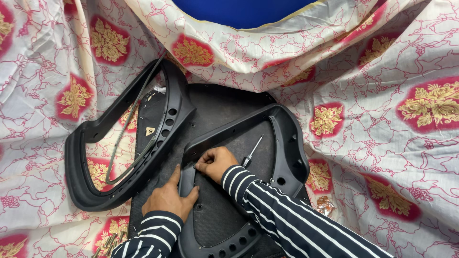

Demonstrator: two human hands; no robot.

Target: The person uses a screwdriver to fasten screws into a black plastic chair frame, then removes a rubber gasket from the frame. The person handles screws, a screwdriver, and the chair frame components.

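Black plastic frame lies on a dark panel, lower centre; left hand braces its rim, fingers spread; right hand fingers pinched at the inner edge, fitting seemingly unfinished; second frame waits at left; screwdriver unused.

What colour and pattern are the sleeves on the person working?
Dark with thin white stripes on both sleeves, clearest in the head view.
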